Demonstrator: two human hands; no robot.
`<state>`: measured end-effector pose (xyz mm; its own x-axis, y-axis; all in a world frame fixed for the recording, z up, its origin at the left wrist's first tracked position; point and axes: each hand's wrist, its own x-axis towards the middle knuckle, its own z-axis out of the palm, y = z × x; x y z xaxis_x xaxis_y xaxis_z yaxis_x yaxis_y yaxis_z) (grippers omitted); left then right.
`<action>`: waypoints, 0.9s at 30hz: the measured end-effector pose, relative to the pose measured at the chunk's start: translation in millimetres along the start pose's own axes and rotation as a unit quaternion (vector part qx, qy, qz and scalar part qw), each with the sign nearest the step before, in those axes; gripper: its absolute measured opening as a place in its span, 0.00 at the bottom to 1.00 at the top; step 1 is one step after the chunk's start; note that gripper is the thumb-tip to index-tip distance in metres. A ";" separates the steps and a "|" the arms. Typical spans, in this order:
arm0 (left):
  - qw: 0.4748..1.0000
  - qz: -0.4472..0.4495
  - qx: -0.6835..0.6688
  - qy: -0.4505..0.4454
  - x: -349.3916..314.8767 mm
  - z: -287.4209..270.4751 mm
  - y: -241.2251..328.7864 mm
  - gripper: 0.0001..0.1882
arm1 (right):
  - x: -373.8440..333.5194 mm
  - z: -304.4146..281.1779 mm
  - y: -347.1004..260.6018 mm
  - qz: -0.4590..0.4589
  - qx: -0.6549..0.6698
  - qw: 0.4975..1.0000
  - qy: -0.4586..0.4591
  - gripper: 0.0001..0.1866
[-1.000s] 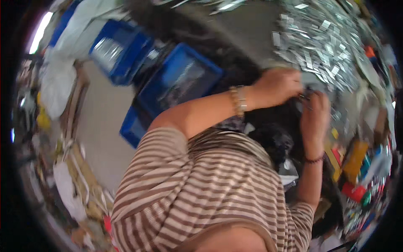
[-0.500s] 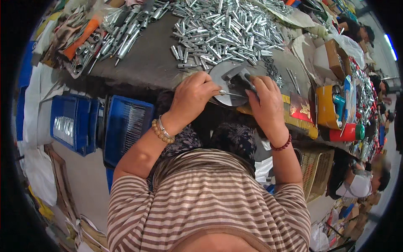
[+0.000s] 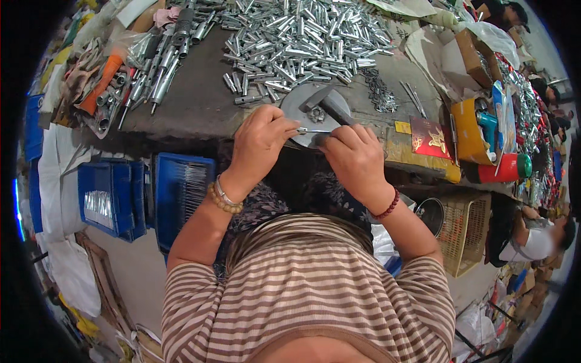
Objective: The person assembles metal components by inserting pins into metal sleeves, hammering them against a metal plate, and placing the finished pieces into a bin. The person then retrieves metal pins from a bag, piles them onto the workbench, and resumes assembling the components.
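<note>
My left hand [image 3: 261,140] is closed in a pinch on a thin metal rod [image 3: 315,130], which points right across the near part of a round grey metal disc [image 3: 290,106]. At the rod's right end, my right hand [image 3: 357,158] is closed with its fingertips on it; its fingers partly hide that end. A hammer [image 3: 334,107] lies on the disc, head toward the far side, the end of its handle reaching my right knuckles. Beside the hammer head sits a small ring-shaped metal part [image 3: 315,114].
Beyond the disc lies a big heap of silvery metal tubes [image 3: 302,42], with small dark metal pieces [image 3: 380,91] to its right. Larger tools [image 3: 160,72] lie at the left. Blue bins [image 3: 181,181] stand below the bench's left edge; a red card [image 3: 431,138] lies right.
My right hand has come left, closer to my left hand, and its fingers have curled in further. The ring-shaped part on the disc now shows. The whole view has shifted slightly.
</note>
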<state>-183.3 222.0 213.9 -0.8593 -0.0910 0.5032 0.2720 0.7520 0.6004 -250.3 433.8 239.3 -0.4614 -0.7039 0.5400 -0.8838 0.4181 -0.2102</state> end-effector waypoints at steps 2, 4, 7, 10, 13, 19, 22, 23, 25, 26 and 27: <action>1.000 0.002 -0.017 0.004 -1.0 1.4 -1.8 0.11 | -2.1 0.0 -2.3 -0.009 -0.003 1.000 0.002 0.05; 1.000 0.004 -0.014 0.004 -1.3 1.9 -2.5 0.11 | -4.1 -1.2 -3.9 -0.010 -0.006 1.000 -0.002 0.06; 1.000 -0.007 -0.017 0.008 -1.3 2.2 0.6 0.09 | -3.7 -2.5 -4.3 0.005 0.009 1.000 -0.022 0.05; 1.000 -0.007 -0.017 0.010 -1.1 -0.3 0.9 0.09 | 8.4 -5.1 -7.0 0.063 0.109 0.992 0.007 0.03; 1.000 0.013 -0.008 0.010 -0.3 -1.8 1.3 0.11 | 24.8 -8.1 -1.7 0.049 0.074 0.996 -0.013 0.08; 1.000 0.010 0.014 0.024 -3.4 4.3 -5.1 0.05 | 54.2 14.3 -8.8 0.006 0.119 0.992 -0.052 0.23; 1.000 0.001 -0.004 0.019 -1.1 1.9 -2.6 0.05 | 48.2 14.2 -1.2 0.083 0.252 0.964 -0.012 0.25; 1.000 0.004 -0.010 0.007 -0.3 0.1 -1.8 0.05 | 45.9 10.7 -0.4 0.081 0.253 0.964 -0.014 0.25; 1.000 0.005 -0.010 0.009 -1.5 -1.2 -2.0 0.05 | 43.2 1.6 -2.5 0.224 0.328 0.913 -0.091 0.27; 1.000 0.009 -0.012 0.010 -2.0 -1.6 -2.0 0.07 | 40.8 5.6 -1.5 0.222 0.328 0.913 -0.093 0.27; 1.000 0.009 -0.013 0.010 -1.9 -2.0 -1.6 0.07 | 36.9 11.2 0.0 0.211 0.317 0.921 -0.081 0.27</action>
<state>-181.3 219.6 213.2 -0.8452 -0.0905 0.5267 0.2990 0.7368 0.6064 -268.2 401.4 250.1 -0.7342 -0.6539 0.1827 -0.4674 0.2917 -0.8346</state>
